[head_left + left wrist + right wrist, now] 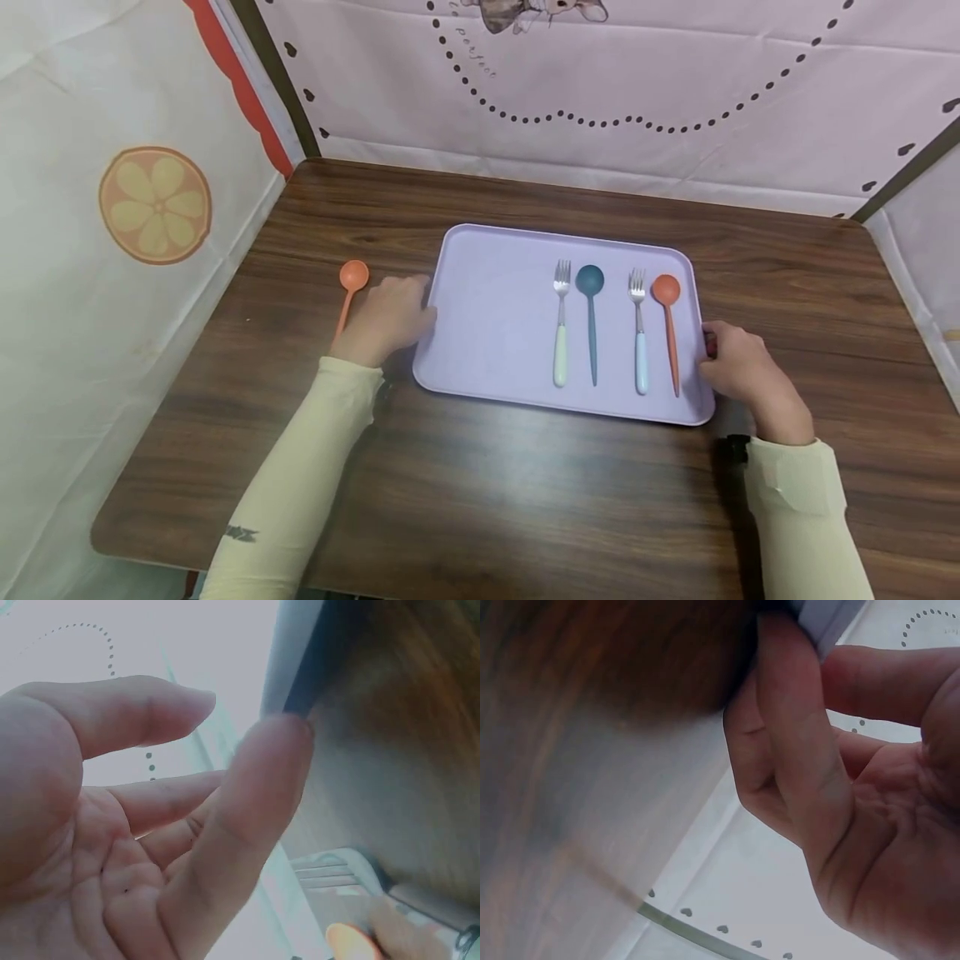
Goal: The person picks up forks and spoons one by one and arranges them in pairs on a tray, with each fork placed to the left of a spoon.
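A lilac rectangular tray (487,317) lies on the wooden table. On its right half lie a fork with a pale green handle (561,333), a teal spoon (591,308), a fork with a light blue handle (640,342) and an orange spoon (667,308). At the tray's left edge is my left hand (390,317), thumb and fingers spread apart in the left wrist view; one fingertip (281,742) comes up to the tray's side. My right hand (742,362) pinches the right edge of the tray between thumb and fingers.
A second orange spoon (354,277) lies on the table (487,492) left of the tray, its handle partly behind my left hand. Printed cloth (637,75) hangs along the back and left sides. A small dark red patch (710,343) shows beside my right thumb.
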Available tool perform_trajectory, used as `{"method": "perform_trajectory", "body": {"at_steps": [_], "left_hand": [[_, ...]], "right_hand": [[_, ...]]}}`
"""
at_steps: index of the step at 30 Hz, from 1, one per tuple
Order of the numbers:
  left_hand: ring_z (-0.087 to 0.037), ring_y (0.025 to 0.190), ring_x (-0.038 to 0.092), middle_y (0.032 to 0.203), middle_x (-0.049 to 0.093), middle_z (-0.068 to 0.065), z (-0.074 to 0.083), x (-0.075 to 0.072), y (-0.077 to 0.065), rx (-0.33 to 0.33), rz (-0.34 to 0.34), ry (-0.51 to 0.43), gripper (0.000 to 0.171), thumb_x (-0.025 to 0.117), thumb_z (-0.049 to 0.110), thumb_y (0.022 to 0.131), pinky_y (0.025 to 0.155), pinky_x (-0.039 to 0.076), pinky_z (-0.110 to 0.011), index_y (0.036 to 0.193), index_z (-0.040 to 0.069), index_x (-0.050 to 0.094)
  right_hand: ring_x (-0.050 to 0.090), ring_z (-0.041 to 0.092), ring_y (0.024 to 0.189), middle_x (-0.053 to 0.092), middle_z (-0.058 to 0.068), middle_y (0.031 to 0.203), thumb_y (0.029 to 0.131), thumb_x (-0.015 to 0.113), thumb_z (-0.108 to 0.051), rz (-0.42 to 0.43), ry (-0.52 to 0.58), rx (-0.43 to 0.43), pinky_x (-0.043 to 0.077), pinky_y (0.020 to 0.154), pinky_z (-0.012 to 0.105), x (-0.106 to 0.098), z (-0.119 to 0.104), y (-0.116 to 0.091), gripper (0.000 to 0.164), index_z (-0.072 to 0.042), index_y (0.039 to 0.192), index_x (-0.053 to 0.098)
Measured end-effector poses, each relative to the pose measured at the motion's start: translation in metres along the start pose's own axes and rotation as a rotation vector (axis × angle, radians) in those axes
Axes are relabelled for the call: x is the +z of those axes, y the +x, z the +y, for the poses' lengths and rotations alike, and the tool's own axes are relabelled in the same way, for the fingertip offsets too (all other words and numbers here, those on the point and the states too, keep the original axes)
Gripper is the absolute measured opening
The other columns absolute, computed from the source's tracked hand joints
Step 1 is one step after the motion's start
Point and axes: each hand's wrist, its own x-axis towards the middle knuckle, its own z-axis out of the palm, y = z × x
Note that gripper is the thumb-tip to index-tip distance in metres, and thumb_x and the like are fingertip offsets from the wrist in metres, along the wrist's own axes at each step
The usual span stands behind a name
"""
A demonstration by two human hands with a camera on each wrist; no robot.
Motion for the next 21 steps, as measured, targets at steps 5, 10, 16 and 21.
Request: {"method": "perform_trajectory", "body": {"at_steps": [5, 10, 16, 21], "left_hand": [[-0.030, 0.072, 0.051, 0.080, 0.057, -0.015, -0.003, -0.001, -0.006, 0.036, 0.062, -0.013, 0.033, 0.049, 0.018, 0.085, 0.063, 0.045, -0.046, 0.111, 0.000, 0.055], [-0.034, 0.083, 0.054, 0.078, 0.057, -0.014, -0.007, 0.000, -0.013, 0.067, 0.102, -0.009, 0.037, 0.050, 0.019, 0.085, 0.072, 0.046, -0.052, 0.114, -0.002, 0.054], [-0.036, 0.097, 0.054, 0.103, 0.061, -0.023, -0.015, -0.002, -0.020, 0.036, 0.117, -0.012, 0.049, 0.050, 0.019, 0.086, 0.085, 0.042, -0.055, 0.127, -0.006, 0.047], [-0.041, 0.101, 0.052, 0.115, 0.056, -0.028, -0.020, -0.002, -0.023, 0.031, 0.118, -0.011, 0.050, 0.051, 0.017, 0.084, 0.086, 0.041, -0.058, 0.127, -0.008, 0.046]], "right_hand": [[0.051, 0.035, 0.083, 0.054, 0.028, 0.099, 0.076, 0.053, -0.003, -0.011, 0.011, 0.006, 0.049, 0.066, 0.046, 0.000, 0.000, 0.001, 0.058, 0.016, 0.128, 0.036], [0.051, 0.034, 0.083, 0.053, 0.027, 0.099, 0.077, 0.054, -0.004, -0.026, 0.026, 0.024, 0.049, 0.064, 0.043, -0.001, 0.001, 0.002, 0.059, 0.015, 0.130, 0.035], [0.052, 0.033, 0.082, 0.053, 0.026, 0.099, 0.076, 0.054, -0.004, -0.026, 0.039, 0.028, 0.050, 0.062, 0.042, -0.001, 0.001, 0.002, 0.059, 0.014, 0.130, 0.035], [0.052, 0.034, 0.081, 0.053, 0.026, 0.098, 0.076, 0.054, -0.004, -0.025, 0.041, 0.032, 0.050, 0.061, 0.041, -0.001, 0.000, 0.001, 0.059, 0.014, 0.129, 0.035]]}}
